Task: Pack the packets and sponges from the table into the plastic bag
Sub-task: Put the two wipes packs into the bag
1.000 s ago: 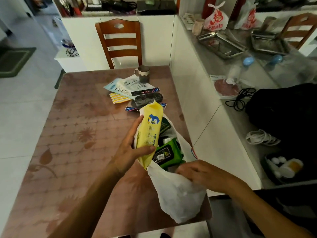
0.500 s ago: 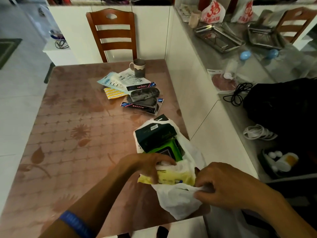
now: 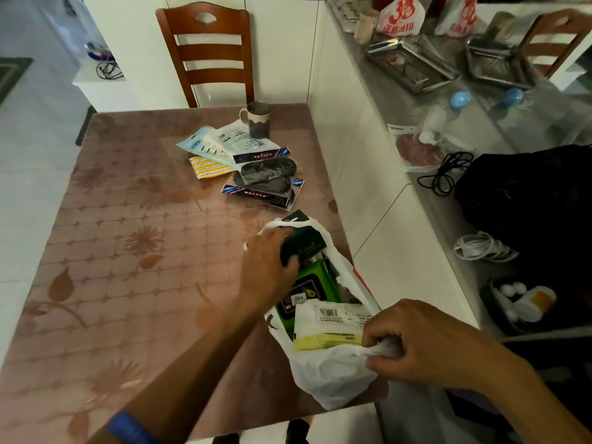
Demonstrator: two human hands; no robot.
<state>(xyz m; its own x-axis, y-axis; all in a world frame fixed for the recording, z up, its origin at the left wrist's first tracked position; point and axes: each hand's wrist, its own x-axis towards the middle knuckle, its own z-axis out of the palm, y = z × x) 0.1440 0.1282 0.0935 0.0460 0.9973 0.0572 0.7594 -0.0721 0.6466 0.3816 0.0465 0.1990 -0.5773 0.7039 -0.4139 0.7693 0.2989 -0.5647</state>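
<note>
- A blue wristband point(image 3: 129, 426) circles the left forearm at the lower left.
- The brown, flower-patterned counter point(image 3: 128, 251) fills the left and middle of the view.
- A loose pile of packets point(image 3: 243, 165) lies toward its far side: pale blue and white packets with small print too fine to read, a yellow striped sponge point(image 3: 206, 167) at the pile's left edge, and dark packets with blue-and-pink printed strips.
- A grey mug point(image 3: 257, 119) stands just behind the pile, in front of a wooden chair point(image 3: 206, 49).
- The left hand point(image 3: 267, 270) reaches into the bag mouth, its grip curled round a dark green packet point(image 3: 302, 245) with faint gold script that cannot be read.
- The white plastic bag point(image 3: 323, 373) lies on the near right corner of the counter, its mouth open toward the pile.
- Inside it sit a bright green wipes packet point(image 3: 312, 290) with a black label, and a pale yellow packet point(image 3: 326, 328) showing a white label with a barcode.
- The right hand point(image 3: 426, 344) has its grip clenched on a bunched edge of the bag.
- On the grey ledge at the right stand white bags with red Chinese lettering point(image 3: 400, 16).
</note>
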